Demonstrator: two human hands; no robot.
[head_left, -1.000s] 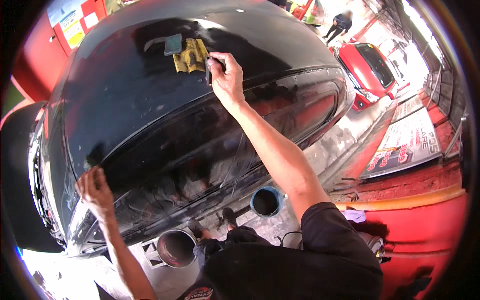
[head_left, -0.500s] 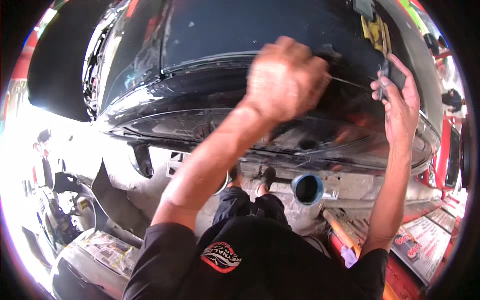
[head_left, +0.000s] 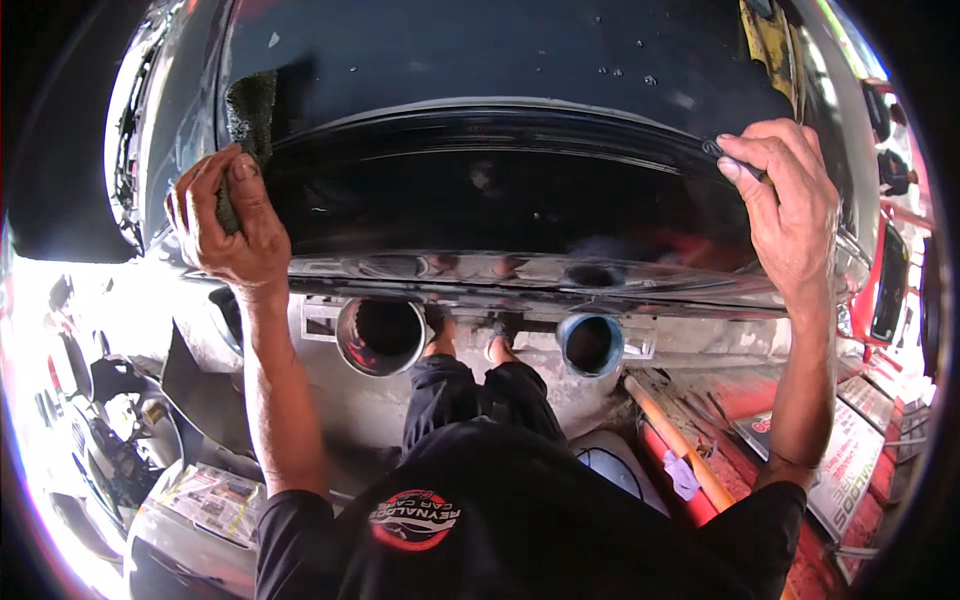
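Note:
A glossy black car panel (head_left: pixel 430 190) lies in front of me, with water drops on its upper surface. At the panel's left side, my left hand (head_left: pixel 235 215) is closed on a dark green, speckled pad or cloth (head_left: pixel 252 110). Part of that piece sticks up beyond the fingers, and part shows below the thumb. Toward the panel's right end, my right hand (head_left: pixel 785 190) pinches a small dark block (head_left: pixel 713 148). Most of the block is hidden behind the fingers, so its kind cannot be made out.
Below the panel stand a metal can (head_left: pixel 345 340) and a blue-rimmed bucket (head_left: pixel 563 345). An orange pole (head_left: pixel 685 440) and red-and-white boards (head_left: pixel 830 470) lie at the lower right. Newspaper (head_left: pixel 210 500) covers part of a grey panel at the lower left. Loose car parts crowd the left.
My left hand has swung from the middle of the panel to its left side, where the green piece now shows. My right hand has turned over, its fingers now pointing left.

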